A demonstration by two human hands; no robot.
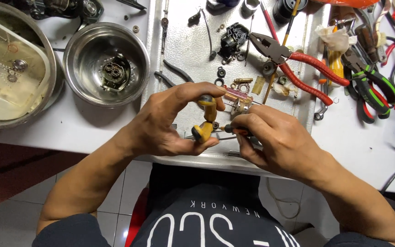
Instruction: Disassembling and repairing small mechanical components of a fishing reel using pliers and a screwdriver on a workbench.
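Note:
My left hand (170, 116) pinches a small yellow-orange handle part (205, 120) with two knobs, thumb below and fingers on top. My right hand (273, 137) grips a small screwdriver (234, 130) with an orange and black shaft, its tip touching the middle of the yellow part. Both hands hover over the near edge of a silver textured tray (184, 45). A small metal reel piece (240, 107) sits just behind my right fingers.
Red-handled pliers (298, 64) lie on the tray among small gears, washers and a black part (232, 41). A steel bowl (106, 64) holds a reel body. A larger bowl with a plastic tub (10, 68) is at left. More pliers and cutters (371, 82) lie at right.

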